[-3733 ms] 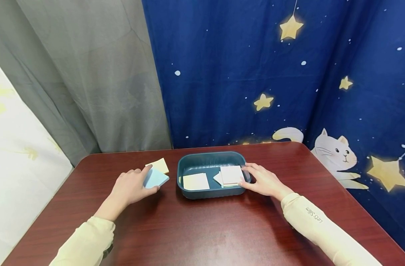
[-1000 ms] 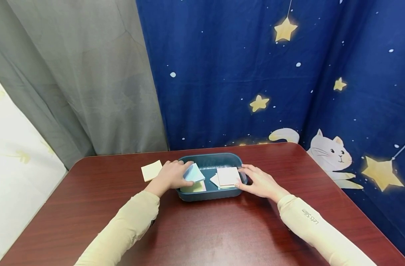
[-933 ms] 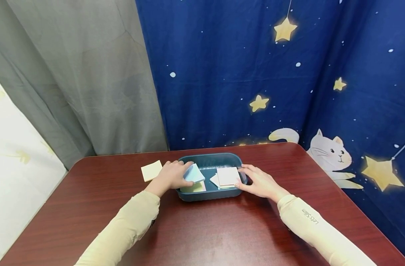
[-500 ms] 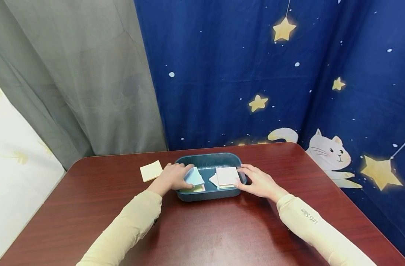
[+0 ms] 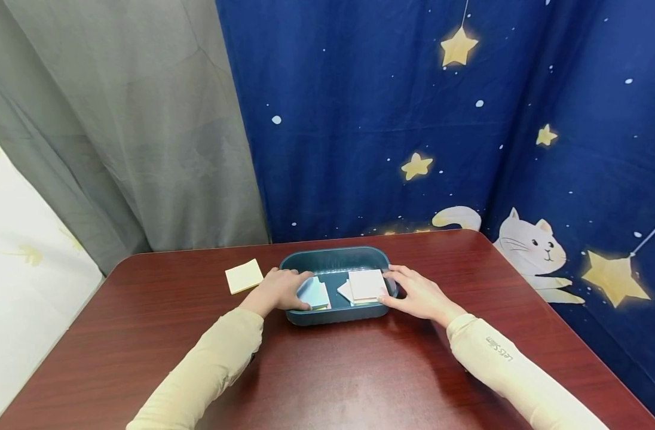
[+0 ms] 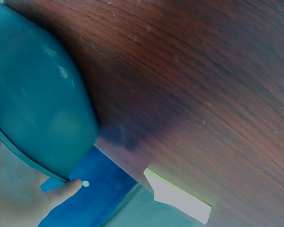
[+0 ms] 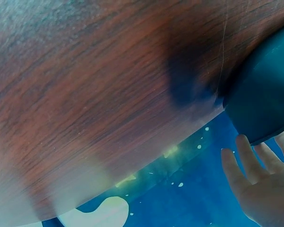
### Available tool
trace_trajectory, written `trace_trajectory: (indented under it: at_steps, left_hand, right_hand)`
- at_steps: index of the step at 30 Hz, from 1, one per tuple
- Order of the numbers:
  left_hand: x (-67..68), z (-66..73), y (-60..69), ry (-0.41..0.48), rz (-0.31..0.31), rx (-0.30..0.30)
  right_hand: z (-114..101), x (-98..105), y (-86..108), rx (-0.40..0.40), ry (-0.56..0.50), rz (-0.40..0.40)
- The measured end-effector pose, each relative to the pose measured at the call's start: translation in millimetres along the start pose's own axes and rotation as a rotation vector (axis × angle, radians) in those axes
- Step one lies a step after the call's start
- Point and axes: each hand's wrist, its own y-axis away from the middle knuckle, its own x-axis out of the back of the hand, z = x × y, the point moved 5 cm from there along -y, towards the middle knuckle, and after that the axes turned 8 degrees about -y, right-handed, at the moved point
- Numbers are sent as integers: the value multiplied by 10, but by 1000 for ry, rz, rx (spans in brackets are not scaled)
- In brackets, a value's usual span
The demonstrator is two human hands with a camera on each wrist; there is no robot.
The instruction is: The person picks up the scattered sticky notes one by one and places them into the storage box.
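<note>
In the head view a dark teal tray (image 5: 335,255) stands on the table. Inside its left end my left hand (image 5: 278,291) holds a light blue sticky note pad (image 5: 312,294), which lies over a pale pad (image 5: 327,300). Some of its fingers are hidden behind the rim. My right hand (image 5: 416,294) rests at the tray's right end, fingers loosely bent. Its thumb and forefinger tips are beside the white pad (image 5: 367,284) on top of a small stack. In the right wrist view spread, fairly straight fingers (image 7: 248,161) touch the tray rim.
A yellow sticky note pad (image 5: 244,276) lies on the reddish-brown table (image 5: 327,370), left of the tray. Behind the table hang a grey curtain (image 5: 128,131) and a blue curtain (image 5: 349,119) with stars and a cat.
My left hand has carried the blue pad from beside the yellow pad rightward into the tray, then lowered it onto the pads there. The right hand has stayed at the tray's right end.
</note>
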Motion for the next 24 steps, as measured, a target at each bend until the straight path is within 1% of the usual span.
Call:
trace_trajectory:
  at_steps: [14,20,24]
  left_hand:
    - [-59,2,-35,61,-80,2]
    - [-56,9,-31,65,-102,-2]
    - [-43,22,-23,64,-128,3]
  right_hand:
    - [4,-3,1,-7,0,0]
    - [10,-4,4,-16,-5,-7]
    - [14,-6,9,-22,-7,-9]
